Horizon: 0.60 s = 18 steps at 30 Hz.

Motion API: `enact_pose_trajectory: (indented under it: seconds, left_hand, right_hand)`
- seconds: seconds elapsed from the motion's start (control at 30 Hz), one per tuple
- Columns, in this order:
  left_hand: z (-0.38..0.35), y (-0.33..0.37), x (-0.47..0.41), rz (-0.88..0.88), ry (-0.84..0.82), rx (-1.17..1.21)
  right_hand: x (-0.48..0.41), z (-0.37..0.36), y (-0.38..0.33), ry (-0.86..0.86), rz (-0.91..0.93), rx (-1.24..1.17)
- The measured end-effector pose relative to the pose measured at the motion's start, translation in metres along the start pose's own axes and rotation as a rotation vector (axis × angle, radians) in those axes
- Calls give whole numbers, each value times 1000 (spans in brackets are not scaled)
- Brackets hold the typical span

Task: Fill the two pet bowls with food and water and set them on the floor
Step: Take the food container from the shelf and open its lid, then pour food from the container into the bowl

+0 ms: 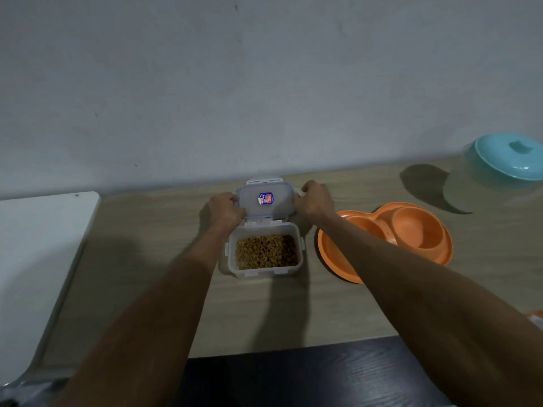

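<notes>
Food container (266,251) open at centre of wooden table (147,239), brown kibble (266,251) inside. Lid (265,202) off, held level just beyond container at 12 o'clock. Left hand (224,211) clasps lid's left edge; right hand (316,199) clasps right edge, fingers curled over side flap. Orange double pet bowl (411,230) at 3 o'clock of container, both wells unfilled, partly behind right forearm. Teal-lidded clear vessel (505,168) at 2 o'clock, near wall (264,83).
</notes>
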<state>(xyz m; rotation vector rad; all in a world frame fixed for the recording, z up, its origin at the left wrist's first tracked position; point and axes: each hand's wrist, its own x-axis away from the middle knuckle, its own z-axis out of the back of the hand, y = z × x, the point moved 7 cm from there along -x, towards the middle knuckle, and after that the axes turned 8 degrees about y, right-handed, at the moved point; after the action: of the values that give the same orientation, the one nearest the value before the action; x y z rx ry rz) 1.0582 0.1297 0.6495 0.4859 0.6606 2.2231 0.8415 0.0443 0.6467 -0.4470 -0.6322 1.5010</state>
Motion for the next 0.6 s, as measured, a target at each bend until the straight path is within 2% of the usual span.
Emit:
enact_pose_trajectory:
  seconds: [0.1, 0.2, 0.3, 0.37, 0.47, 0.6]
  left_hand:
    - [4, 4, 5, -10, -18, -18]
    - [5, 7, 7, -10, -25, -37]
    - [3, 6, 6, 0, -33, -43]
    - [3, 5, 6, -1, -33, -45]
    - [1, 4, 4, -1, -39, -24]
    - [-11, -6, -5, -13, -132, 27]
  right_hand:
    - [21, 9, -4, -137, 23, 41]
    - [48, 9, -1, -347, -54, 11]
    - [70, 2, 5, -461, -107, 68]
    - [77, -3, 9, -445, -130, 69]
    - [86, -6, 12, -399, -206, -57]
    - [95, 10, 10, -407, -263, -197]
